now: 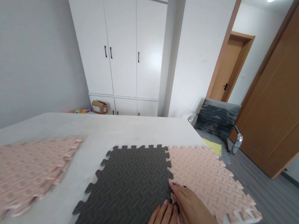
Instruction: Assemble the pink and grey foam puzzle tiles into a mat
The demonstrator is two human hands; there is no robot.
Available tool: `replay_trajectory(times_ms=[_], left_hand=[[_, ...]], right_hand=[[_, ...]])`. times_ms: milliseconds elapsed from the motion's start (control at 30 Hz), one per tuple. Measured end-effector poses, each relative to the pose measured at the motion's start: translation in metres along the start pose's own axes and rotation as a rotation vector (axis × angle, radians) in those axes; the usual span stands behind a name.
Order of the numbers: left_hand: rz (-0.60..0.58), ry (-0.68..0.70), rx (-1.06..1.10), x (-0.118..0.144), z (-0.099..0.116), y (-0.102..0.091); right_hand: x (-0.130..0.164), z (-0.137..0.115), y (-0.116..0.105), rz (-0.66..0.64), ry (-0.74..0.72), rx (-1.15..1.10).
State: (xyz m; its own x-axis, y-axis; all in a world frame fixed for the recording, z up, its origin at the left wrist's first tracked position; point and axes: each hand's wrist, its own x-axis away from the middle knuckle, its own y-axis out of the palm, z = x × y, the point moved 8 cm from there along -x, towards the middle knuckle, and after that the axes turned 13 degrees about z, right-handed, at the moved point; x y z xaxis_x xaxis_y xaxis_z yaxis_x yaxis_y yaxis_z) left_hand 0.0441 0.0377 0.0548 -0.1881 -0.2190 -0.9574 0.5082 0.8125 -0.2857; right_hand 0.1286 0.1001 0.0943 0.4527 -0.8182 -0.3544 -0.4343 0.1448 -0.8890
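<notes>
Both hands lie flat and open at the near edge of the counter (136, 125), pressing nothing closed. The left hand (162, 223) rests on the grey foam tile (128, 187); the right hand (190, 206) lies across the toothed seam onto the pink foam tile (212, 176). That seam runs from the hands away toward the far edge, grey to its left, pink to its right, overhanging the counter's right side. A stack of pink tiles (16, 167) sits well apart, far left.
</notes>
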Motion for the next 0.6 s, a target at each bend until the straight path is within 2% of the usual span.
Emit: replay_trajectory(times_ms=[100, 267, 367, 500, 600], left_hand=[[0.068, -0.037, -0.001, -0.002, -0.001, -0.002], [0.127, -0.116, 0.053, -0.003, -0.004, -0.004], [0.101, -0.112, 0.031, -0.002, -0.004, -0.005], [0.017, -0.065, -0.012, -0.004, -0.003, -0.006], [0.004, -0.068, -0.005, -0.006, -0.004, -0.007]], right_hand=[[0.005, 0.002, 0.012, -0.081, 0.032, 0.039], [0.0, 0.005, -0.002, -0.181, -0.012, 0.012], [-0.015, 0.007, -0.007, -0.148, -0.006, 0.007], [-0.027, 0.011, 0.003, -0.14, 0.007, 0.026], [-0.03, 0.014, 0.005, -0.159, -0.007, 0.033]])
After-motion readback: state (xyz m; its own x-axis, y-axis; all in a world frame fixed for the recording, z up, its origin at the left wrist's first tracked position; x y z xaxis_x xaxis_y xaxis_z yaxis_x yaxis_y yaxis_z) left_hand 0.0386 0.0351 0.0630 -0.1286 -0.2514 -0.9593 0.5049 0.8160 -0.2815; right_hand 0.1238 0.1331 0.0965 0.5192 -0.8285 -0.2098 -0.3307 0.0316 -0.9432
